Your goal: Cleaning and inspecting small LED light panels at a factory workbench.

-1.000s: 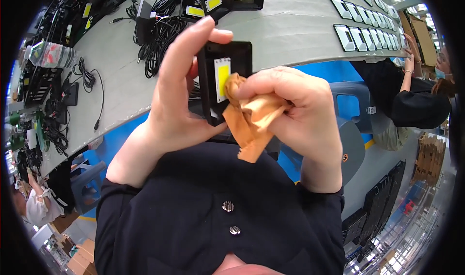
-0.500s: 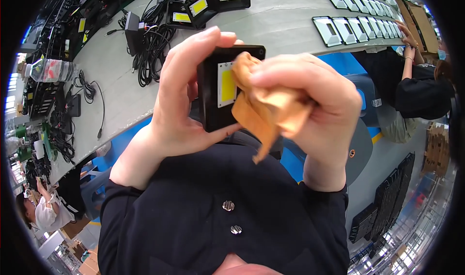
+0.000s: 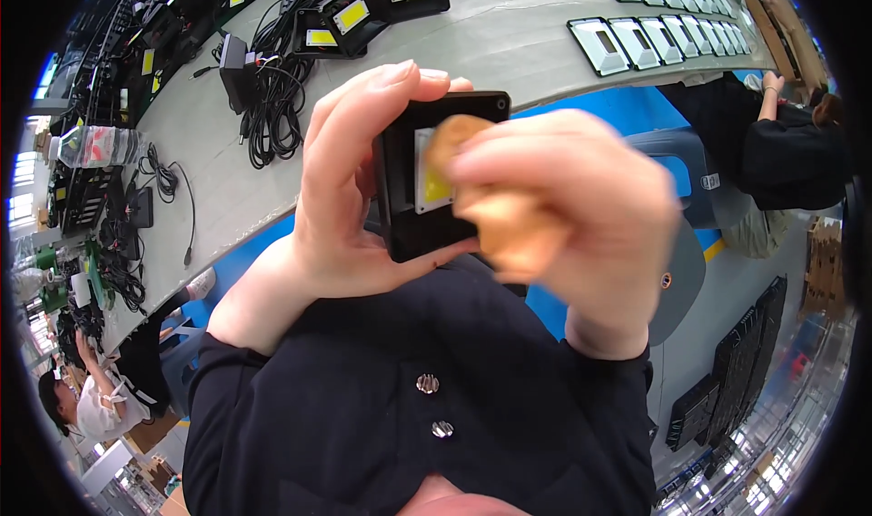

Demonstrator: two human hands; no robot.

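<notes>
My left hand (image 3: 350,184) grips a small black floodlight (image 3: 427,198) with a yellow panel, thumb below and fingers over its top edge, held up close to my chest. My right hand (image 3: 572,207) is blurred and holds a crumpled tan cloth (image 3: 495,221) pressed against the lamp's yellow face, covering its right half. Both hands are above my dark buttoned top, well in front of the grey bench (image 3: 509,44).
On the bench lie several black floodlights (image 3: 363,12) with tangled black cables (image 3: 268,98), a row of framed lamp panels (image 3: 636,39) and a plastic bottle (image 3: 100,143). Another person in black (image 3: 781,153) sits at right; a person in white (image 3: 91,398) is lower left.
My right hand with the cloth has slid across the lamp face and is now blurred. The lamp sits slightly lower and more upright in my left hand.
</notes>
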